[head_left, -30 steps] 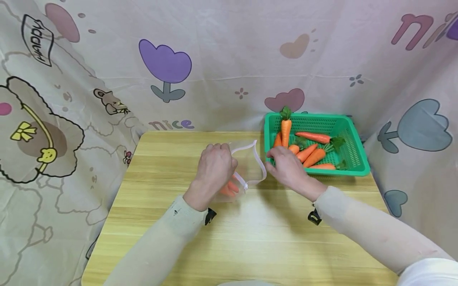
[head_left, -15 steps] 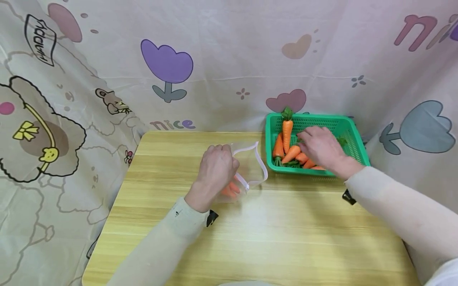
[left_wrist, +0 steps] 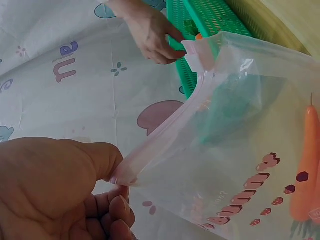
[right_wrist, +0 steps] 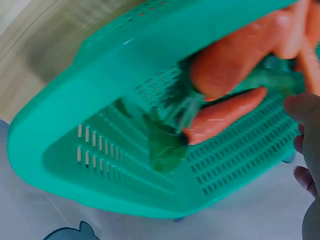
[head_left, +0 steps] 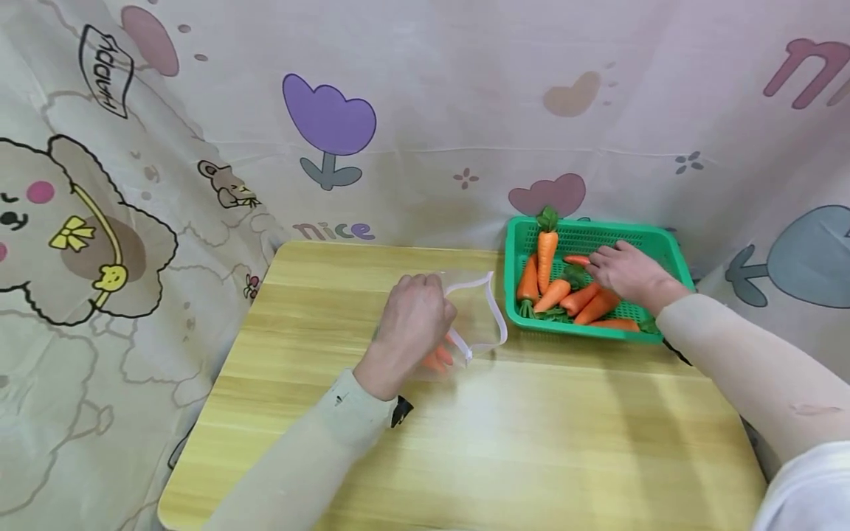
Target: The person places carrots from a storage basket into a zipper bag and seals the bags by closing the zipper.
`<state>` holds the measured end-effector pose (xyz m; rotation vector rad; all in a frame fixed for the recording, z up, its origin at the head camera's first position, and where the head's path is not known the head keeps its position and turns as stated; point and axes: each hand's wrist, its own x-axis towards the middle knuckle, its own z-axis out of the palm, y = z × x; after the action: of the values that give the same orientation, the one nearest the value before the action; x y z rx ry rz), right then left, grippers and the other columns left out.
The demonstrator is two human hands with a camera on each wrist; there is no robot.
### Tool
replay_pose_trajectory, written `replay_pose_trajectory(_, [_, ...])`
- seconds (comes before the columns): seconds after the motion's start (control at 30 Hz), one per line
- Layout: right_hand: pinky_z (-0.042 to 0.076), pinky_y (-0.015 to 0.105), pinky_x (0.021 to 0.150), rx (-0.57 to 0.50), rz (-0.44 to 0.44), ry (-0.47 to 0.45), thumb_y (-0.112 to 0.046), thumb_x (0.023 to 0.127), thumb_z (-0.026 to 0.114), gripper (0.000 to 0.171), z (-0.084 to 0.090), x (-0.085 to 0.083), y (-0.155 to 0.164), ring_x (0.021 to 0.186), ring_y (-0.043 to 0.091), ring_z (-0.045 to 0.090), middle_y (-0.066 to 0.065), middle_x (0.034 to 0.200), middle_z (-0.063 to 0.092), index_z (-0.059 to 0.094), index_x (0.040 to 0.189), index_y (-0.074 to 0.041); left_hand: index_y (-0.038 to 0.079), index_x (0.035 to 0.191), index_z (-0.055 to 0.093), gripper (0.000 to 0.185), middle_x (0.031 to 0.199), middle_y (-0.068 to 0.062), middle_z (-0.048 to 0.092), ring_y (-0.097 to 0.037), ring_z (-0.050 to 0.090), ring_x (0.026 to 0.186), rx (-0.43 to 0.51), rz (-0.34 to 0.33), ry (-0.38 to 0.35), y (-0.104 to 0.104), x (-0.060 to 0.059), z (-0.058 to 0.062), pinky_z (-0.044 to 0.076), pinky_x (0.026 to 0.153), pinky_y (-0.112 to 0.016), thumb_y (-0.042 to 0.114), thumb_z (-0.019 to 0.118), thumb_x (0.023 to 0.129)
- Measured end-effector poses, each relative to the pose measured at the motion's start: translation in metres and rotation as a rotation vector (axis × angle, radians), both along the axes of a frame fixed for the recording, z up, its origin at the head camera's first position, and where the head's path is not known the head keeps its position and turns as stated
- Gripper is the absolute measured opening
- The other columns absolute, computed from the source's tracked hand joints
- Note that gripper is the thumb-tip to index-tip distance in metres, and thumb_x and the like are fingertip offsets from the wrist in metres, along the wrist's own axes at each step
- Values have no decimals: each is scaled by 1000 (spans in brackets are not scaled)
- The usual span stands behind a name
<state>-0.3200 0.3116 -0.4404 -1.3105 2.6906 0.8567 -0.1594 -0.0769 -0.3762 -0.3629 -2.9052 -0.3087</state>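
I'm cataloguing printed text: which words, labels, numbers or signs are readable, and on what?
"nice": curtain, below the purple tulip.
"n": curtain, upper right of the head view; the rest cut off.
Curtain's left-hand banner: too distorted to read.
Clear bag: red lettering too blurred and tiny print too small to read.
Left wrist view: sideways letters on the curtain, unclear.

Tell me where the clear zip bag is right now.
In the head view, the clear zip bag is near the middle, over the table, between the left hand, which pinches its edge, and the green basket on its right.
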Motion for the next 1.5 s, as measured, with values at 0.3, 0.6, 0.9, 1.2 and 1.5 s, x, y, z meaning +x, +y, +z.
replay_pose_trajectory(0.3, [51,55,99,53,53,-71,2,80,86,52,-22,-12,11,130,37,59,13,141,65,72,129,-10,7,77,57,13,67,-2,51,-21,48,66,-5,-5,56,1,-1,-4,45,68,-32,7,64,87])
replay_pose_trajectory(0.6, [50,47,81,29,190,-35,-3,81,87,32,-43,-20,9,107,30,60,6,111,67,70,106,-11,8,79,60,12,68,0,52,-21,50,67,-12,31,41,2,0,-6,48,71,-34,11,67,88])
replay_pose_trajectory(0.9, [51,50,85,3,173,-69,-7,77,91,35,-56,-31,7,111,32,61,6,111,70,74,107,-13,9,76,58,15,66,0,50,-20,47,64,-21,38,73,0,-1,-8,45,66,-31,10,69,86])
replay_pose_trajectory(1.2, [53,50,88,-5,74,-84,-6,78,90,34,-49,-24,23,106,32,60,7,106,72,73,106,-13,8,76,58,14,65,0,50,-20,46,64,-1,7,86,0,-1,-10,43,65,-31,8,68,86])
replay_pose_trajectory(1.5, [47,56,89,-82,51,-45,-1,85,84,40,-31,-10,30,103,34,54,9,109,73,62,117,-8,5,84,63,14,70,-2,53,-21,50,69,8,28,-6,-4,-3,-10,47,72,-34,15,68,92])
